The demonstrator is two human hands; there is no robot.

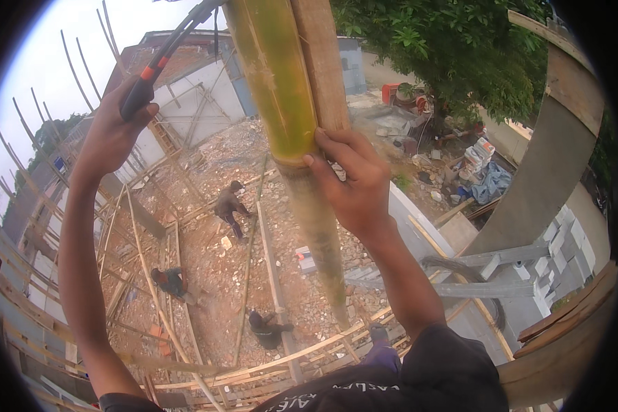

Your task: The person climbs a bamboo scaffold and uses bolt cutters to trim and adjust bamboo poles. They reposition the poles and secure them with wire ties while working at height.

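Note:
Raised at the upper left, my left hand (pixel 113 127) is closed around the black grip of a long-handled tool (pixel 159 63) with orange bands. Its far end runs up past the bamboo and out of the picture, so its head is hidden. A thick green-yellow bamboo pole (pixel 271 75) stands upright in front of me, its lower part pale brown and tapering downward. Against its right side lies a flat wooden board (pixel 323 62). My right hand (pixel 353 175) grips the pole beside a joint, thumb and fingers pressed on its right edge near the board.
Far below, three people (pixel 232 209) work on rubble-strewn ground among long poles (pixel 250 268). Bamboo and timber framing (pixel 137 240) spreads at the left. Metal beams (pixel 487 288) and a curved grey panel (pixel 529 172) are at the right. A leafy tree (pixel 453 48) stands behind.

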